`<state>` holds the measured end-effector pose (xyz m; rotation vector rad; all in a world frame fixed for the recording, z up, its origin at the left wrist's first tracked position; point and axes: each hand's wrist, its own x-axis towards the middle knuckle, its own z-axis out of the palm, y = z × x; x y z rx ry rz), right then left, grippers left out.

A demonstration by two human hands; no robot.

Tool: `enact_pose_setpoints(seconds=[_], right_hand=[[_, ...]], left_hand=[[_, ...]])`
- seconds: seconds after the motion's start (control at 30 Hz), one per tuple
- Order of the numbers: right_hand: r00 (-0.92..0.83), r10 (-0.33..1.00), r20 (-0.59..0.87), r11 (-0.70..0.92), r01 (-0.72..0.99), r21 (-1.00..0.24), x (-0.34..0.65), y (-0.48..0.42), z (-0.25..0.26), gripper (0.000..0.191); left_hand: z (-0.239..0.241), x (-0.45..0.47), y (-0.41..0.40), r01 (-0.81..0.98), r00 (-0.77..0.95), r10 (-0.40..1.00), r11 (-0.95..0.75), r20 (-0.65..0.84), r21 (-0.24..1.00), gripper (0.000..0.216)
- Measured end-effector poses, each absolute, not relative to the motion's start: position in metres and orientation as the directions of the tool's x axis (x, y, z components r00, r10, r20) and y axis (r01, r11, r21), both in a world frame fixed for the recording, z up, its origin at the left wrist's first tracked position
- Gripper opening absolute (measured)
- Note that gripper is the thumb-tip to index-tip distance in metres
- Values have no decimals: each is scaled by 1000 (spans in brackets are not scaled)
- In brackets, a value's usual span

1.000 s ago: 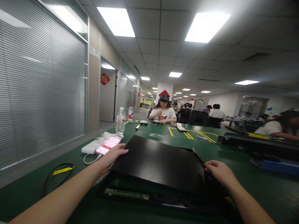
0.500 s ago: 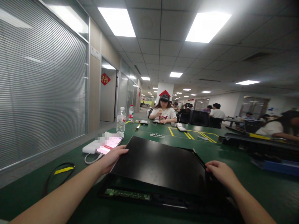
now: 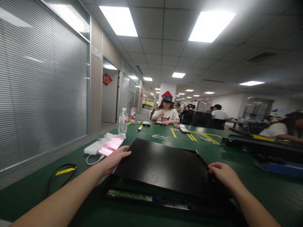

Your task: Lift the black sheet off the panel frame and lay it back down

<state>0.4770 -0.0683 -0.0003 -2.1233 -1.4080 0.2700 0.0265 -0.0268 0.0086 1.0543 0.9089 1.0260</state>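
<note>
A large flat black panel (image 3: pixel 161 165) lies tilted over a black frame (image 3: pixel 165 201) on the green table (image 3: pixel 38 195); a green circuit strip (image 3: pixel 129 195) shows along the frame's near edge. My left hand (image 3: pixel 115 159) grips the panel's left edge, fingers curled over it. My right hand (image 3: pixel 223 175) holds the panel's right edge, fingers bent down around it.
A lit phone (image 3: pixel 111 146) on a white power bank (image 3: pixel 94 147) lies left of the panel, with a black cable loop (image 3: pixel 60 176) nearer me. Two water bottles (image 3: pixel 122 121) stand beyond. A seated person (image 3: pixel 165 113) faces me across the table; other people sit at the right.
Almost nothing has moved; the view has shifted slightly and both hands stay on the panel's edges.
</note>
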Motion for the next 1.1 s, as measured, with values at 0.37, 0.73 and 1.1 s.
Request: enact_pose_setpoints(seconds=[0.37,0.73,1.1], right_hand=[[427,895,126,-294,780,-553,479,-68,0,23],[426,899,100,-303,770,-562,476,-68,1,25],[426,896,123,-300,787,-540,474,-69,2,24]], left_hand=[[11,27,-30,-237,253,962,162,-101,958,53],[5,20,-21,150,201,969,-176,144,973,36],[-13,12,-4,630,243,939,-344,244,697,26]])
